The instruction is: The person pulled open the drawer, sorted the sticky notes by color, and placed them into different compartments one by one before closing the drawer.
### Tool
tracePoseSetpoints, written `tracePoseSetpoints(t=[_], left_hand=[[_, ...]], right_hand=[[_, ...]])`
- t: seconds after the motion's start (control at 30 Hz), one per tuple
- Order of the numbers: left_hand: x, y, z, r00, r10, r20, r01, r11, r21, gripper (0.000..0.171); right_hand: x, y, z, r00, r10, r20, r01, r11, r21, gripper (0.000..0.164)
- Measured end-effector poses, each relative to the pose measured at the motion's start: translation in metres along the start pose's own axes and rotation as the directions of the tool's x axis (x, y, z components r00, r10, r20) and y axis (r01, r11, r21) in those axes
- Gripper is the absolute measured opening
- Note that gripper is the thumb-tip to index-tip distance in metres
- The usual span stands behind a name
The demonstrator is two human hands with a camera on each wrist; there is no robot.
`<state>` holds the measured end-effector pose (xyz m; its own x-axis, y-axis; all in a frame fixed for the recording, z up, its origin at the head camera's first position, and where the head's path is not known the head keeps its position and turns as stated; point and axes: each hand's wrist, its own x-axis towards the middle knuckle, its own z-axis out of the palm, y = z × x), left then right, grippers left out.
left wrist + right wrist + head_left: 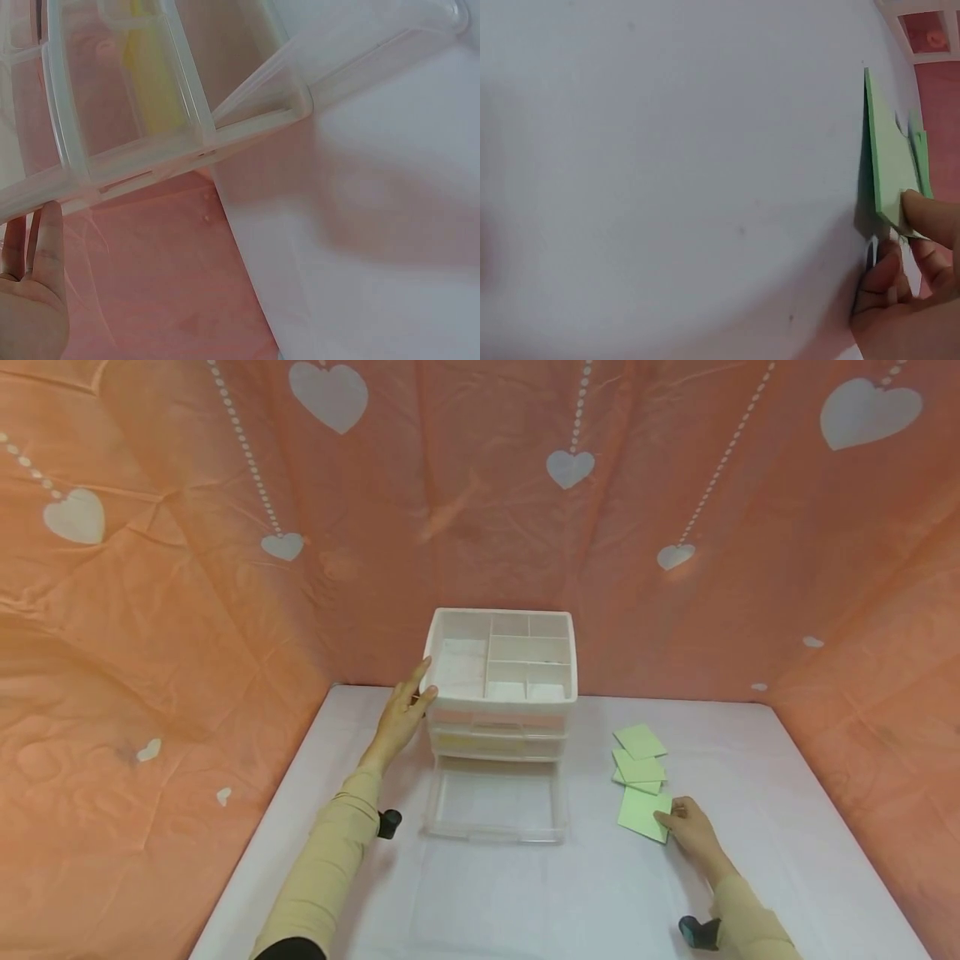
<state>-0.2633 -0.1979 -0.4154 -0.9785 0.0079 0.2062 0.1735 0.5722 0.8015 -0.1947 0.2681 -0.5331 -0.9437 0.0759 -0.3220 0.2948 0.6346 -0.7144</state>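
Observation:
A white plastic drawer organizer [498,704] with a divided top tray stands at the back middle of the table. Its bottom drawer [495,837] is pulled out and holds nothing visible. My left hand [405,706] rests against the organizer's left side, fingers extended along it and thumb at the front corner. In the left wrist view, straight fingers [49,247] touch the frame. To the right, my right hand [693,831] pinches the edge of a light green sticky note pad [641,814]. The right wrist view shows that pad [891,161] tilted up, thumb on its face.
Several more green sticky note pads [637,768] lie overlapping just behind the pinched one. Something yellow [154,67] shows inside a closed drawer. The white tabletop [480,902] meets an orange cloth backdrop [480,552] with hearts, which rises at the back and sides.

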Motion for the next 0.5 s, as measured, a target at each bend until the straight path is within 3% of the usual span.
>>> tracePoseSetpoints(t=[0.1,0.23,0.33,0.5], left_hand=[[0.0,0.0,0.0,1.0,0.002,0.002,-0.002,1.0,-0.005,0.051],[-0.001,0.001,0.0,1.0,-0.005,0.015,0.006,1.0,-0.013,0.051],[-0.001,0.001,0.0,1.0,-0.011,0.023,0.011,1.0,-0.016,0.051],[-0.001,0.0,-0.001,1.0,-0.014,0.025,0.014,1.0,-0.015,0.051]], right_hand=[[-0.005,0.0,0.0,0.999,0.026,-0.02,-0.024,0.997,0.073,0.042],[-0.013,-0.001,-0.003,1.0,0.029,-0.009,-0.027,0.988,0.152,0.05],[-0.019,-0.002,-0.008,1.0,0.02,0.004,-0.02,0.986,0.164,0.062],[-0.028,-0.01,-0.017,1.0,0.01,0.0,-0.01,0.988,0.156,0.066]])
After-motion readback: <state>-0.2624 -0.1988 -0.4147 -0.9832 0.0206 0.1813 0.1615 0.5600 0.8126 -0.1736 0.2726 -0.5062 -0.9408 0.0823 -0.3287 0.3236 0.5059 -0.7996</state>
